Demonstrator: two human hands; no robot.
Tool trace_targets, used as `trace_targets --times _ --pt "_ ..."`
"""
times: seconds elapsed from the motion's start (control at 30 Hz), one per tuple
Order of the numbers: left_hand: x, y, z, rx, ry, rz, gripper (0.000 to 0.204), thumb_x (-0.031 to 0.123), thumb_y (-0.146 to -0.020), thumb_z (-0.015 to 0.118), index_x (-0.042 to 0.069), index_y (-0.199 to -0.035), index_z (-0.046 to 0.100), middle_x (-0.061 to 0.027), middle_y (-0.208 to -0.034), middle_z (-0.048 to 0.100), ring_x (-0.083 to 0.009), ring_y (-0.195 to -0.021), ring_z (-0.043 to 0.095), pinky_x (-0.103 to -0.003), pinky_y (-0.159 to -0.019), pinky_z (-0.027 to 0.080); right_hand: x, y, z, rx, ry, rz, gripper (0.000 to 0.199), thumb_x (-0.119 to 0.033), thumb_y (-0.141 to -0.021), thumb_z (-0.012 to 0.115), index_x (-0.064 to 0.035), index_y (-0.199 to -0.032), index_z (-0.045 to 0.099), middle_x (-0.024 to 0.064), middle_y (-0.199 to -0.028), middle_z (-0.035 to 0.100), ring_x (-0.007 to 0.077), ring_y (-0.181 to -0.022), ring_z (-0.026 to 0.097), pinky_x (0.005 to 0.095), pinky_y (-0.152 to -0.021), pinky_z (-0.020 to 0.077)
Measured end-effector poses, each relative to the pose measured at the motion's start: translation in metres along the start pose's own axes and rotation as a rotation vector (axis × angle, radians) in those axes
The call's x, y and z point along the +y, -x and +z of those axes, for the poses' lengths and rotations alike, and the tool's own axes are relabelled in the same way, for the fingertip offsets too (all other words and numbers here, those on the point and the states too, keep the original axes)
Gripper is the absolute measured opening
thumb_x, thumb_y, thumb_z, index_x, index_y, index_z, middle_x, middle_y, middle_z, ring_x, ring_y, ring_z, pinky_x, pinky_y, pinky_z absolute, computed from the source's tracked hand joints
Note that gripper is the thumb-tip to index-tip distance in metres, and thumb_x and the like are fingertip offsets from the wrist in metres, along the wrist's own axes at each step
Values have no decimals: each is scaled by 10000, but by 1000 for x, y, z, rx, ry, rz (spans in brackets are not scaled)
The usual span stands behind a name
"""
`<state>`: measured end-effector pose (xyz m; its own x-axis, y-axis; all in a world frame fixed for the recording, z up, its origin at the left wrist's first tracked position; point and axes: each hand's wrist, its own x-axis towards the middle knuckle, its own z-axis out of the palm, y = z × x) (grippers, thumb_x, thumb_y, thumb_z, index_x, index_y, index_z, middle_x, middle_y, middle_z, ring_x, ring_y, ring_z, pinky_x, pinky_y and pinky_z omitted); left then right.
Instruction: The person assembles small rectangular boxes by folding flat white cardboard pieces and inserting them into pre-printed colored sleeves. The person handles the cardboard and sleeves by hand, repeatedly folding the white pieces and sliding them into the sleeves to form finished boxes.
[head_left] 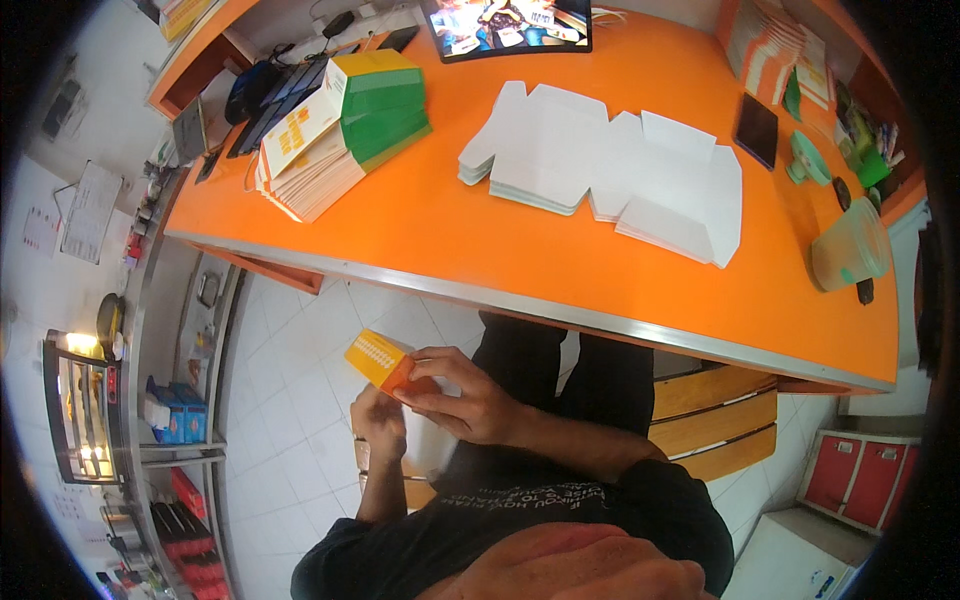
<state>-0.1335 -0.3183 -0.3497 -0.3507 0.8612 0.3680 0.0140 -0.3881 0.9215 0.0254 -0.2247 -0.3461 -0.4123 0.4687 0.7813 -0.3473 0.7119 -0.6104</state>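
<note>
Over the floor in front of the table, a small yellow-and-orange carton (374, 359) is held up between my hands. My right hand (468, 396) grips its right side, thumb and fingers bent around the orange panel. Below it, my left hand (379, 424) is closed at the carton's lower end; its fingertips are partly hidden. A stack of flat white die-cut box blanks (560, 150) lies on the orange table (450, 245). To its left, a fanned stack of folded yellow, white and green cartons (345, 130) rests on the tabletop.
A lit screen (510, 25) stands at the table's back. At the right are a dark phone (757, 130), a green bowl (808, 158) and a translucent cup (850, 246). A metal edge runs along the table's front. A slatted wooden seat (715, 420) is beneath me.
</note>
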Motion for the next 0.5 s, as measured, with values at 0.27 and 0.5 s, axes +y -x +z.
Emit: trace_targets --times 0.27,0.5 --pt "34 8 -38 -273 -344 -264 196 -69 -956 622 -72 -1126 719 -168 -1027 768 -215 -943 737 -312 -863 566 21 14 3 17 -17 157 377 -178 -846 834 -122 -1209 749 177 -1395 504 361 -1332 499 471 -1096 487" --pt "0 25 -39 -140 -561 -180 157 34 -998 585 -58 -916 682 -122 -873 736 -173 -838 703 -325 -808 561 34 16 7 -190 -199 175 690 -332 -756 906 -187 -1377 643 206 -1541 364 468 -1495 284 591 -1215 294"
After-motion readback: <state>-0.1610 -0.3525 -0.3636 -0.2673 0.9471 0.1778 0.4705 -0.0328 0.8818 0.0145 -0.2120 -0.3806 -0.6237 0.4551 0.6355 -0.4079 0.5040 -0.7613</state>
